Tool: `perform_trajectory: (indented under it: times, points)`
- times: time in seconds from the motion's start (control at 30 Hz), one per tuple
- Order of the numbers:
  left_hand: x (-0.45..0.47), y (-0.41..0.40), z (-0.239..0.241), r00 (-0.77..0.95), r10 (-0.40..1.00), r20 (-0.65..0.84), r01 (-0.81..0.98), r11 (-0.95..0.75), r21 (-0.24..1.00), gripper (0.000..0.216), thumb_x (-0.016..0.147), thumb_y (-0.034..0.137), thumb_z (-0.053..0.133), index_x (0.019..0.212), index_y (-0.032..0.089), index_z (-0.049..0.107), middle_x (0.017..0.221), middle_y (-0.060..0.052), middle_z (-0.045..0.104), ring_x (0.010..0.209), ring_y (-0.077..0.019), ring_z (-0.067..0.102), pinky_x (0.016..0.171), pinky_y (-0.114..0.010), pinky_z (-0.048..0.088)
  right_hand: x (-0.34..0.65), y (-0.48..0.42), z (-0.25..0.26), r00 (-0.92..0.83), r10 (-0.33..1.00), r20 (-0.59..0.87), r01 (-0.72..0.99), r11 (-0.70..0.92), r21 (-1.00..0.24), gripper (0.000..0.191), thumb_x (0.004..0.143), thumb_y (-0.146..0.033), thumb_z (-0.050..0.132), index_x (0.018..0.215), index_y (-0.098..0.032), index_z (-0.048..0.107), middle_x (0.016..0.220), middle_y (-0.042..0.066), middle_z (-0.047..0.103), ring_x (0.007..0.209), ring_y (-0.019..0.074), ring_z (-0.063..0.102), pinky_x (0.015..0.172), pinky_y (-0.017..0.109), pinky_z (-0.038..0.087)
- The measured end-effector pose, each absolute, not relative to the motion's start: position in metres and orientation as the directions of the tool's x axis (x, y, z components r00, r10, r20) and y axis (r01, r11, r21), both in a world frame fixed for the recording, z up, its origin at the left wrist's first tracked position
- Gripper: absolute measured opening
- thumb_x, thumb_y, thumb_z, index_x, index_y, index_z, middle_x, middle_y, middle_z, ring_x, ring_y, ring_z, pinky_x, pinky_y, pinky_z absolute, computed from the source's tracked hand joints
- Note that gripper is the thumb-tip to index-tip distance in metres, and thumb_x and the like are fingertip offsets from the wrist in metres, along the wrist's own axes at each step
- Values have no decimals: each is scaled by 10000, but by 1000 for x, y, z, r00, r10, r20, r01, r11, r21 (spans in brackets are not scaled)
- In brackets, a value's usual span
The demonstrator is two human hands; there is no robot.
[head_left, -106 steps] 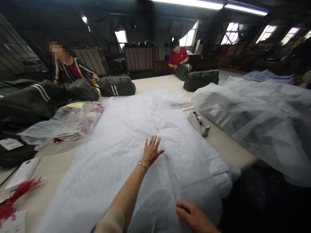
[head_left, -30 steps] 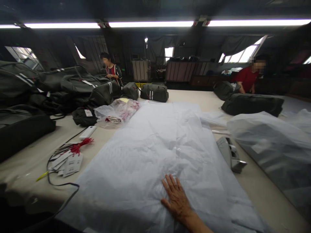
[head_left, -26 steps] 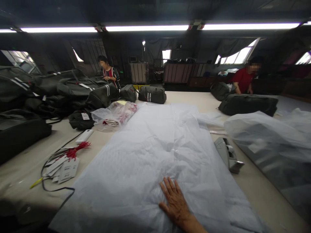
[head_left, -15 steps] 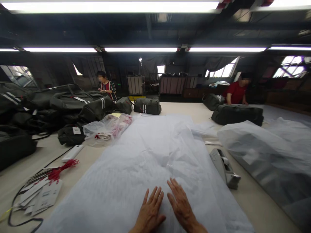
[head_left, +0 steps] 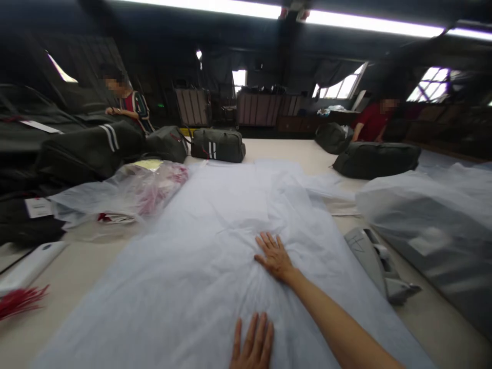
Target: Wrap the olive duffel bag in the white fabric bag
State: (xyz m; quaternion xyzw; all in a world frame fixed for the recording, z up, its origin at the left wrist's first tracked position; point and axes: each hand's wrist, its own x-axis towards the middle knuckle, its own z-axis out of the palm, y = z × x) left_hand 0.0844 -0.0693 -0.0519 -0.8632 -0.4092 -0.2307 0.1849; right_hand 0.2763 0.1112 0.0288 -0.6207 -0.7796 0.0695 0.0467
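Note:
A stack of large white translucent sheets [head_left: 215,215] lies spread along the table in front of me. My right hand [head_left: 273,256] reaches forward and presses flat on the sheets, fingers stretched out, with creases gathering around it. My left hand [head_left: 251,346] lies flat on the near part of the same sheets at the bottom edge of the view, fingers extended. Neither hand holds anything.
A grey tape dispenser [head_left: 378,264] sits to the right of the sheets, and a bagged item [head_left: 430,225] lies beyond it. A clear bag with red tags [head_left: 130,192], dark duffel bags [head_left: 88,151] and a white device [head_left: 28,264] are on the left. Two people work at the far end.
My right hand has slid forward over the sheets, bunching them slightly. My left hand has dropped back toward me. The view has tilted down and closer to the table.

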Motion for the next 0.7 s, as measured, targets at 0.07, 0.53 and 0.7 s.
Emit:
perform_trajectory:
  times: [0.07, 0.53, 0.7]
  points:
    - [84, -45, -21, 622, 620, 479, 746, -654, -122, 663, 894, 574, 429, 1462, 237, 372, 1502, 3, 431, 1403, -242, 362, 1010, -486, 431, 284, 134, 31, -237, 971, -16, 963, 233, -134, 664, 967, -607, 298, 1515, -234, 267, 1608, 54, 180, 1490, 269, 107, 1200, 540, 69]
    - [98, 12, 11, 669, 719, 190, 719, -690, 79, 675, 962, 590, 289, 1524, 237, 164, 1581, -36, 300, 1463, -255, 238, 1173, -567, 255, 284, 42, 82, -377, 896, 232, 855, 434, -286, 587, 984, -476, 380, 1476, -156, 359, 1573, 120, 294, 1488, 242, 127, 1215, 502, 100]
    - [97, 13, 14, 681, 721, 129, 724, -689, 27, 665, 967, 571, 302, 1524, 239, 158, 1597, -27, 253, 1471, -243, 215, 1179, -565, 238, 287, -166, 72, -523, 804, 281, 649, 590, -480, 440, 877, -615, 532, 1244, -387, 612, 1342, 1, 603, 1239, 212, 553, 1035, 392, 469]
